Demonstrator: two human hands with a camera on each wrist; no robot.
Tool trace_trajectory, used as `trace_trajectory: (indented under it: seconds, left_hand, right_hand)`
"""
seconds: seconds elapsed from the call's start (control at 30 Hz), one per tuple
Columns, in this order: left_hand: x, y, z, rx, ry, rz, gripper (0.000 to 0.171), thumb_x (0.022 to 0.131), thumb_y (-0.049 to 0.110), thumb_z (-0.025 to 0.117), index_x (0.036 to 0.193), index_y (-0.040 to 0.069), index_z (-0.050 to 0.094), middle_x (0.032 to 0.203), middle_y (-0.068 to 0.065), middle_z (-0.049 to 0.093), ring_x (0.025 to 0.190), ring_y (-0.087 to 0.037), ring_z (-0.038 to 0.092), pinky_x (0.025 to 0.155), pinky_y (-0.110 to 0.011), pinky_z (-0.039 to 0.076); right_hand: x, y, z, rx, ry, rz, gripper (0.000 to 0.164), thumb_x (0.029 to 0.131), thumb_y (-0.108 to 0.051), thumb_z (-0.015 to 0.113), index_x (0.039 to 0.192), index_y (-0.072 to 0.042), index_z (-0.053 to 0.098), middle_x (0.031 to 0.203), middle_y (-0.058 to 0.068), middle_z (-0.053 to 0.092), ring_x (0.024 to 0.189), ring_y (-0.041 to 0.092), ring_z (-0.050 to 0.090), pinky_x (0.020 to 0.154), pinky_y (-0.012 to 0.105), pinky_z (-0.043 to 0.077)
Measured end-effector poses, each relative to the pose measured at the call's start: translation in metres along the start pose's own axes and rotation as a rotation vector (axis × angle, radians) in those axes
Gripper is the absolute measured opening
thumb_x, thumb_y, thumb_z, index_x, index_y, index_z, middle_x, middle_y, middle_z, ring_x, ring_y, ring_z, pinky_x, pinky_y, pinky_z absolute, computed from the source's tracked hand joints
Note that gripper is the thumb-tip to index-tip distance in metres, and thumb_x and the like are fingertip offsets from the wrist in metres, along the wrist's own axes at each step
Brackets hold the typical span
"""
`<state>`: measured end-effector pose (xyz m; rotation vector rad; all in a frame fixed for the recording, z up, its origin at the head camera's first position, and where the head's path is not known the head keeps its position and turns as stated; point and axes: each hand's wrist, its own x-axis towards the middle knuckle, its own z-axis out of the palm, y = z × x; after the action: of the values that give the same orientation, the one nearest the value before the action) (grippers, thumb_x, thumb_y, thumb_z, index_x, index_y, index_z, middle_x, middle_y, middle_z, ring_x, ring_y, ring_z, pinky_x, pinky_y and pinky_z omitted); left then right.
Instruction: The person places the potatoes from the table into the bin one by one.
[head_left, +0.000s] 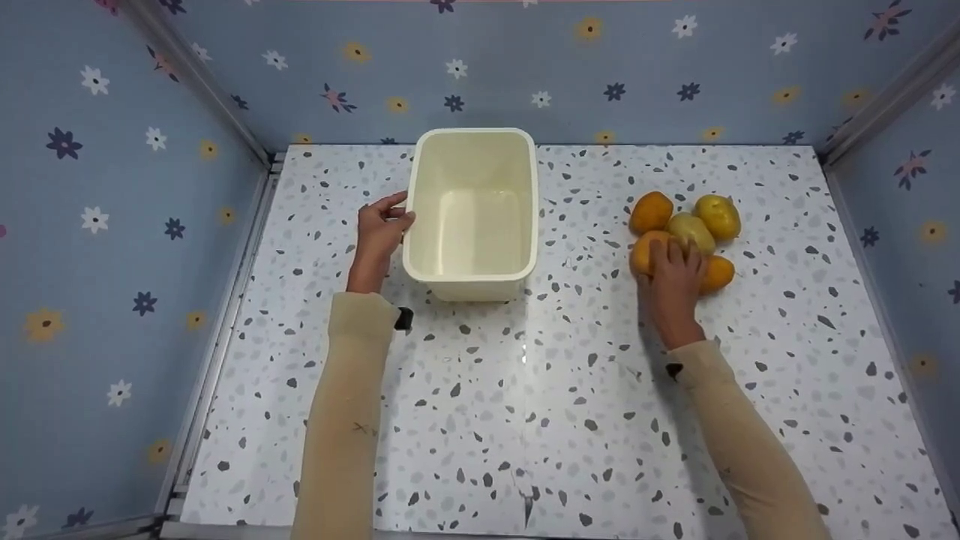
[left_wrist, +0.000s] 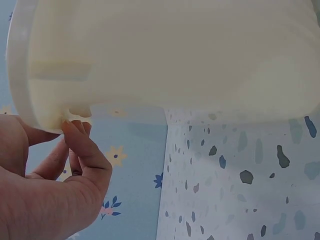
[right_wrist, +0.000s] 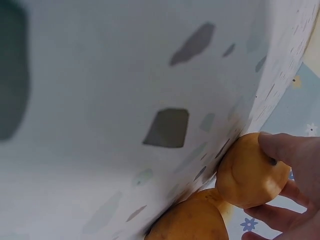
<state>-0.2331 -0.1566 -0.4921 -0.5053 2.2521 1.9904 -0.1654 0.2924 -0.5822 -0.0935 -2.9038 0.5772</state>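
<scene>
While left hand pinched bin at nine o'clock: right hand gripped orange fruit
Grasp: seemed underway
Lift: probably needed next

The bench has a white terrazzo-patterned top, scattered with light and dark grey chips, and a dark crack-like mark shows near its front edge. A deep cream plastic bin stands left of centre toward the back, its open mouth up. Well apart from it, on the right, five smooth fruits lie clustered close together: two orange ones on the left, a pale yellow-green one between, a yellow one behind on the right, and another orange one at front right.
</scene>
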Motion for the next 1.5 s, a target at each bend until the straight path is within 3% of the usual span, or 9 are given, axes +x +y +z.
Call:
trace_trajectory:
  seconds: [0.27,0.63,0.8,1.03,1.2,1.5]
  left_hand:
    - [0.001,-0.001,0.001,0.023,0.029,-0.042,0.044,0.102,0.004,0.065,0.147,0.007,0.063,0.109,-0.006,0.061,0.091,-0.014,0.062,0.072,-0.023,0.056]
    - [-0.003,-0.003,0.005,0.034,0.032,-0.031,0.043,0.103,0.007,0.064,0.146,0.008,0.063,0.114,-0.008,0.060,0.096,-0.017,0.061,0.079,-0.026,0.055]
    - [-0.002,-0.004,0.005,0.037,0.030,-0.031,0.044,0.103,0.007,0.065,0.147,0.009,0.063,0.117,-0.010,0.062,0.097,-0.017,0.063,0.082,-0.027,0.056]
    - [-0.002,-0.004,0.004,0.042,0.023,-0.016,0.044,0.103,0.006,0.065,0.147,0.007,0.062,0.118,-0.011,0.063,0.096,-0.017,0.061,0.082,-0.027,0.055]
    - [-0.002,-0.003,0.003,0.036,0.025,-0.002,0.044,0.102,0.004,0.064,0.146,0.005,0.063,0.118,-0.012,0.063,0.097,-0.018,0.062,0.082,-0.027,0.055]
    - [-0.003,0.001,0.002,0.035,0.023,-0.039,0.044,0.103,0.007,0.064,0.147,0.009,0.062,0.123,-0.013,0.064,0.101,-0.021,0.064,0.087,-0.030,0.056]
  right_hand:
    - [-0.002,0.001,0.001,-0.006,0.062,-0.061,0.057,0.094,-0.007,0.080,0.144,0.000,0.055,0.152,0.031,0.049,0.149,0.055,0.028,0.123,0.068,0.016]
    - [-0.003,0.003,-0.011,0.051,-0.052,0.038,0.060,0.101,-0.012,0.071,0.155,-0.006,0.047,0.162,0.023,0.040,0.157,0.049,0.012,0.126,0.064,-0.001]
    - [-0.006,0.001,-0.011,0.058,-0.081,0.060,0.061,0.103,-0.014,0.069,0.159,-0.007,0.044,0.164,0.021,0.039,0.159,0.046,0.007,0.127,0.064,-0.004]
    - [-0.008,-0.007,-0.016,0.113,-0.054,0.047,0.062,0.101,-0.010,0.071,0.158,-0.006,0.045,0.165,0.022,0.040,0.159,0.046,0.009,0.127,0.063,-0.002]
    - [-0.004,-0.017,-0.024,0.089,-0.019,0.007,0.062,0.098,-0.006,0.074,0.155,-0.007,0.048,0.162,0.024,0.043,0.157,0.049,0.015,0.125,0.067,0.006]
    - [0.008,-0.039,-0.034,0.081,0.026,-0.048,0.060,0.098,-0.008,0.075,0.153,-0.007,0.050,0.162,0.022,0.044,0.155,0.049,0.019,0.124,0.064,0.010]
